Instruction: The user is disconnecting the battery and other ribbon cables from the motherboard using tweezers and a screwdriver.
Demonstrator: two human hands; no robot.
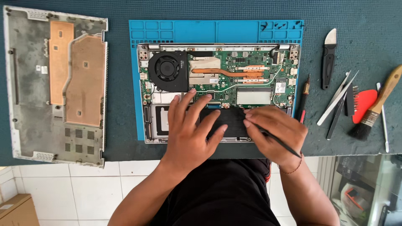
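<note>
An opened laptop (217, 62) lies bottom-up on a blue work mat (217, 31), its green board, black fan (167, 69) and copper heat pipe exposed. My left hand (190, 134) rests flat with fingers spread over the black battery (228, 119) and the left part of the chassis. My right hand (274, 132) grips a thin black pointed tool (278, 142) like a pen, its tip at the battery's right end, near the connector.
The removed bottom cover (54, 83) lies inside-up at the left. At the right sit a black pry knife (328, 58), a small screwdriver (305, 98), tweezers (337, 98), a red bit holder (363, 104) and a brush (377, 106). The table edge runs just below the laptop.
</note>
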